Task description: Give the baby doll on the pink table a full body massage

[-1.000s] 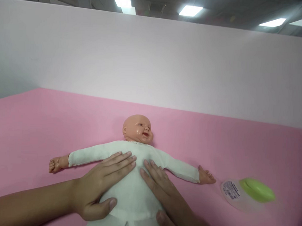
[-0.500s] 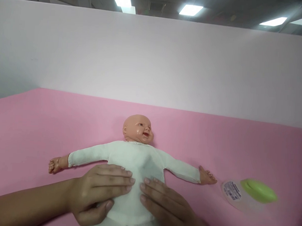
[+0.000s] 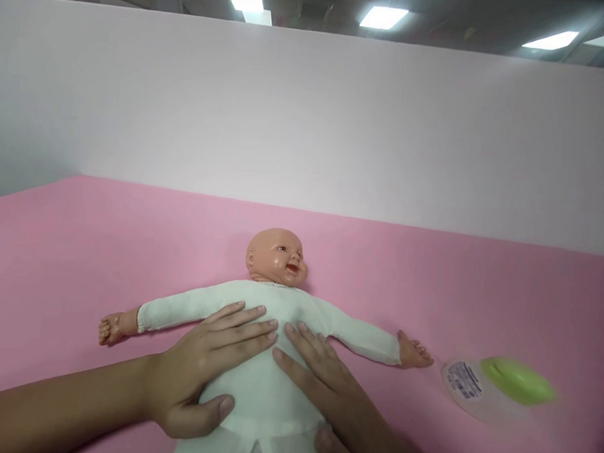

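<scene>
A baby doll point(image 3: 279, 299) in a white suit lies on its back on the pink surface point(image 3: 81, 243), arms spread wide, bald head pointing away from me. My left hand point(image 3: 210, 369) rests flat on the doll's chest and belly, fingers stretched toward the head, thumb against its side. My right hand point(image 3: 320, 381) lies flat beside it on the doll's torso, fingers extended up the chest. Both sets of fingertips nearly meet at the chest's middle. The doll's legs are cut off by the frame's lower edge.
A clear plastic container with a green lid point(image 3: 500, 389) lies on its side at the right, just beyond the doll's hand. A pale wall panel point(image 3: 306, 120) runs along the back of the pink surface.
Both hands slid up the doll's torso from the belly to the chest, fingers stretching out straight again. The doll and container stayed put.
</scene>
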A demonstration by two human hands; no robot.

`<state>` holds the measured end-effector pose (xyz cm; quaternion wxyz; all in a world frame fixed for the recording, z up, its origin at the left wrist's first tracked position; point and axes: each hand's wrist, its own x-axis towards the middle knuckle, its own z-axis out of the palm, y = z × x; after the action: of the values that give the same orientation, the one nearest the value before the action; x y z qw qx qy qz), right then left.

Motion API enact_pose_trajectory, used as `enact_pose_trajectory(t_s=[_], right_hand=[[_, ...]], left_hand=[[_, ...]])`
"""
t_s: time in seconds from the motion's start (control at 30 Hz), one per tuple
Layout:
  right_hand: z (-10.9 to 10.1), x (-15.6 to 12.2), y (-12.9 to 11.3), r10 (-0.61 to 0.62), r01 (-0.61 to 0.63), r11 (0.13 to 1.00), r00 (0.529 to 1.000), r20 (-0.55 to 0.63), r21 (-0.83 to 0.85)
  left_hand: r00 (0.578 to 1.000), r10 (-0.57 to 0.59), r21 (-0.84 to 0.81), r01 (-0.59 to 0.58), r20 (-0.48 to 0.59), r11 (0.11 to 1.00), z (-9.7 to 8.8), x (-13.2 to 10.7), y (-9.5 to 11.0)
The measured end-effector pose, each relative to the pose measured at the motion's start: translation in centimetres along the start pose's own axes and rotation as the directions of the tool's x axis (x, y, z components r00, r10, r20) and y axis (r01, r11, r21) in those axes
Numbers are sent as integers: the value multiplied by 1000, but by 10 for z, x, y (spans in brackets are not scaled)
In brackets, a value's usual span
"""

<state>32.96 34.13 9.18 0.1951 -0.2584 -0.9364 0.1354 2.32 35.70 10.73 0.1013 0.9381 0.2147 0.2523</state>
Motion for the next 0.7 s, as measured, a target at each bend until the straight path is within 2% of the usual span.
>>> enact_pose_trajectory(t_s=[0.1, 0.17, 0.27, 0.33, 0.43, 0.53, 0.6, 0.7], right_hand=[[-8, 0, -11, 91, -96, 994, 991, -102, -44], [-10, -1, -15, 104, -124, 987, 978, -181, -100], [-9, -6, -16, 48, -100, 983, 950, -310, -154], [-10, -10, -16, 21, -77, 986, 937, -350, -149], [-16, -11, -18, -16, -23, 992, 950, -311, -122], [-24, -5, -20, -149, 135, 987, 975, -167, -93], [-27, 1, -20, -213, 207, 976, 973, -86, -67], [-26, 6, -17, -141, 141, 990, 990, -19, -28]], left_hand=[[993, -78, 16, 80, -90, 997, 3, -1, -1], [979, -92, 22, 98, -183, 995, 5, -2, -2], [951, -24, 32, 36, -308, 999, 3, -1, -4], [943, 48, 42, -36, -329, 998, 0, -1, -3], [952, 198, 36, -195, -232, 980, -7, 1, 2], [949, 307, -15, -309, -79, 951, -13, 4, 7], [950, 314, -39, -313, 6, 949, -15, 5, 8], [966, 244, -30, -242, 86, 970, -15, 5, 8]])
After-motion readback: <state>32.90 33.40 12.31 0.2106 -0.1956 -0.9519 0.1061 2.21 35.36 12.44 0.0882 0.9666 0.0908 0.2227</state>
